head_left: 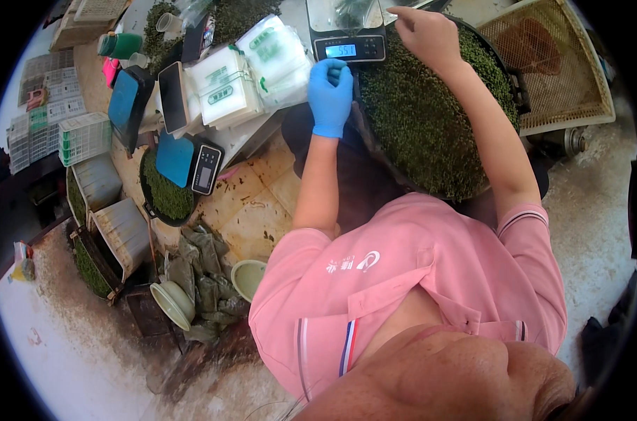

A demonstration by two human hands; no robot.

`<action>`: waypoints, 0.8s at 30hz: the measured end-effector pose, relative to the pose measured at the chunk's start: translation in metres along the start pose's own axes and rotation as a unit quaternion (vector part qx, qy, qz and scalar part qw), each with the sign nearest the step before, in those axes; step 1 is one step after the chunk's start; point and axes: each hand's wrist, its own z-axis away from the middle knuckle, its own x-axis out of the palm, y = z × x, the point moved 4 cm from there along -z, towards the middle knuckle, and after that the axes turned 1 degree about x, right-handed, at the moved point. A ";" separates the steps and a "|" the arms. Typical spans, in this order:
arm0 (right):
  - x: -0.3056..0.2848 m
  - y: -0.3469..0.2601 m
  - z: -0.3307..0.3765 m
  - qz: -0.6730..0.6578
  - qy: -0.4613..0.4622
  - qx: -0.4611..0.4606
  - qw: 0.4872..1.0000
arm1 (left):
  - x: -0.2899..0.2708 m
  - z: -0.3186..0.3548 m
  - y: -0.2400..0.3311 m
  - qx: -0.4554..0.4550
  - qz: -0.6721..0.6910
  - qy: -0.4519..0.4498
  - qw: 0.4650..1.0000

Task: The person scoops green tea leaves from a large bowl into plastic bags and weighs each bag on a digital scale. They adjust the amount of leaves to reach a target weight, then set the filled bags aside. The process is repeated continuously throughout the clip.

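Note:
A digital scale (350, 48) with a lit display stands at the top middle. On its platform rests a clear plastic bag (353, 15) with dark green matter inside. My left hand (330, 97), in a blue glove, is just in front of the scale, its fingers curled together; whatever they pinch, if anything, is hidden. Bare, my right hand (427, 35) is to the right of the scale, with a finger and thumb apart, pointing toward the bag. Below it, a wide round tray holds a heap of small, dark green tea-like leaves (431, 126).
Stacked printed plastic pouches (227, 88) lie left of my glove, beside a phone (171, 97). A second scale (206, 169) with a blue platform sits lower left, near another leaf-filled pan (165, 191). A woven basket (585, 70) stands at right. Pale bowls (172, 306) lie below left.

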 end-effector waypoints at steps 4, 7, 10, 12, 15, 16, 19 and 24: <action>-0.012 0.003 -0.002 -0.046 0.000 0.060 0.997 | -0.004 -0.016 0.012 0.093 -0.136 0.016 0.986; -0.014 0.007 -0.001 -0.032 -0.002 0.054 0.998 | -0.005 -0.028 0.010 0.057 -0.198 0.043 0.978; -0.010 0.011 0.001 -0.022 -0.004 0.051 0.998 | 0.000 -0.039 0.003 0.060 -0.210 0.057 0.974; -0.004 0.012 0.003 -0.015 -0.009 0.051 0.999 | 0.016 -0.046 -0.001 0.076 -0.261 0.036 0.962; 0.001 0.000 -0.003 -0.019 -0.028 0.043 0.999 | 0.031 -0.052 -0.004 0.077 -0.312 0.051 0.946; 0.002 -0.001 -0.004 -0.018 -0.036 0.042 0.998 | 0.033 -0.054 -0.009 0.063 -0.298 0.046 0.951; -0.001 0.005 -0.001 -0.030 0.001 0.030 0.999 | 0.040 -0.057 -0.015 0.028 -0.267 0.028 0.963; 0.006 0.012 -0.002 -0.024 -0.020 0.031 0.999 | 0.035 -0.032 0.004 0.038 -0.150 -0.061 0.986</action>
